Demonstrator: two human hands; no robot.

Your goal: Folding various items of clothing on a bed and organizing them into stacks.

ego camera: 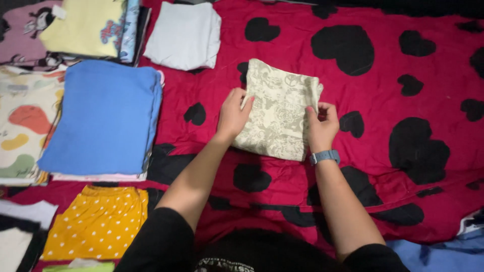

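A folded cream cloth with a pale grey print point(278, 111) lies on the red bedspread with black heart shapes point(383, 100). My left hand point(233, 115) grips its left edge, fingers curled over the fabric. On the other side, my right hand point(321, 125) pinches the right edge near the upper corner. A blue-grey watch point(324, 156) sits on my right wrist. Both forearms reach forward from black sleeves at the bottom of the view.
Folded clothes lie to the left: a blue pile point(103, 116), a pale grey-white piece point(185, 35), a yellow printed top point(83, 27), an orange garment with white dots point(98, 224) and a cream piece with coloured blobs point(25, 126). Blue fabric point(443, 252) shows at bottom right.
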